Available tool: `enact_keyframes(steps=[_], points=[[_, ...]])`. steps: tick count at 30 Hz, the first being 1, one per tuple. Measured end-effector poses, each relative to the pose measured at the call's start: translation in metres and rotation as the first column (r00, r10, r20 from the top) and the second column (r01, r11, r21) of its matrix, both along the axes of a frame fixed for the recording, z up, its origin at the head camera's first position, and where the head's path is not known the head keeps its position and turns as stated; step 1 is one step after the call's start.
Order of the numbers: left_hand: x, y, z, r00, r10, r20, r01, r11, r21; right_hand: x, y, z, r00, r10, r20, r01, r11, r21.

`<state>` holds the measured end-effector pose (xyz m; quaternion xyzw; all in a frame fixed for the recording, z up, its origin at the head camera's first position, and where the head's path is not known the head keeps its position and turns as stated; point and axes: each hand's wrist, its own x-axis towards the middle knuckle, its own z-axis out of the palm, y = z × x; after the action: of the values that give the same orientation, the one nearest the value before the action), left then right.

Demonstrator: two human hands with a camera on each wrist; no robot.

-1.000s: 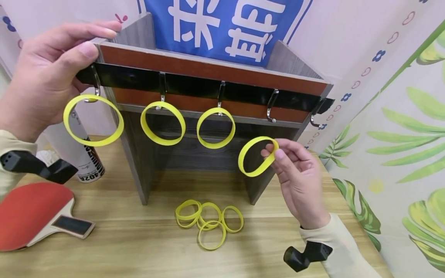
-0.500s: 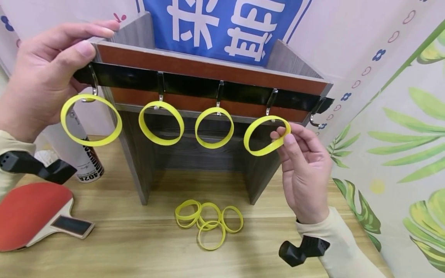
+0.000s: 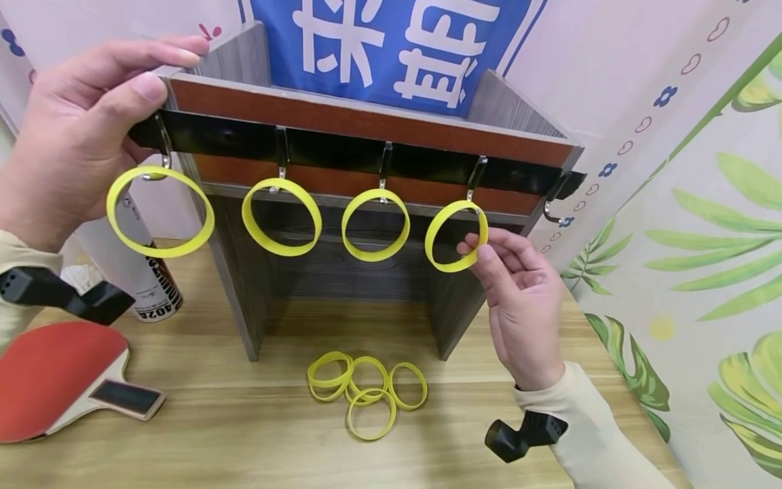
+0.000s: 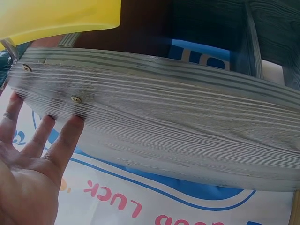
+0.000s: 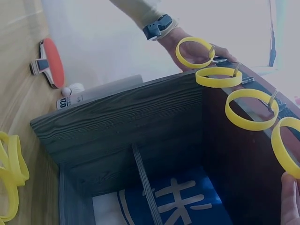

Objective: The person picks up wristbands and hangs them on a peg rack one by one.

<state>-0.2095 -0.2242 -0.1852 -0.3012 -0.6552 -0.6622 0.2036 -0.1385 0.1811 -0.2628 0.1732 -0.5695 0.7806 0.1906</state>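
My right hand (image 3: pixel 522 295) pinches the lower right edge of a yellow wristband (image 3: pixel 432 231) between thumb and fingers. The top of this band meets the fourth hook (image 3: pixel 473 180) and appears looped over it. Three other yellow wristbands (image 3: pixel 375 255) hang from the hooks to its left. My left hand (image 3: pixel 82 132) holds the upper left corner of the grey wooden shelf (image 3: pixel 244 272), thumb at the front; in the left wrist view its fingertips press the side panel (image 4: pixel 164 103). The black hook strip (image 3: pixel 336 145) runs across the shelf's reddish-brown front board (image 3: pixel 366 115).
Several loose yellow wristbands (image 3: pixel 373 438) lie on the wooden table (image 3: pixel 244 441) before the shelf. A red table tennis paddle (image 3: pixel 61 373) and a white tube (image 3: pixel 155 292) are at the left; a shuttlecock (image 5: pixel 73 89) is beside the tube. The rightmost hook (image 3: pixel 552 210) carries no band.
The right hand has lifted its wristband to the fourth hook, then eased slightly back left and down, and the band has regained a rounder shape. The left hand has stayed at the shelf corner.
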Motion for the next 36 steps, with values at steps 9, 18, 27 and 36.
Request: enact_keyframes(steps=[9,18,27,36], points=[[0.003,0.003,0.0,1.0,0.0,-0.005,0.0,1.0,0.011,0.0,0.001,-0.004,0.999,0.047,0.011,-0.047,0.998,0.033],[0.006,0.004,0.0,1.0,-0.024,-0.014,0.025,0.999,0.033,-0.001,0.003,-0.02,0.996,0.057,0.063,-0.061,0.996,0.07],[0.002,0.001,0.0,1.0,0.012,0.009,-0.012,1.0,-0.003,-0.003,-0.006,-0.065,0.966,0.153,0.208,-0.209,0.936,0.283],[0.002,0.0,-0.003,0.999,0.041,0.016,-0.041,0.999,-0.006,-0.014,-0.011,-0.111,0.873,0.271,0.405,-0.48,0.623,0.618]])
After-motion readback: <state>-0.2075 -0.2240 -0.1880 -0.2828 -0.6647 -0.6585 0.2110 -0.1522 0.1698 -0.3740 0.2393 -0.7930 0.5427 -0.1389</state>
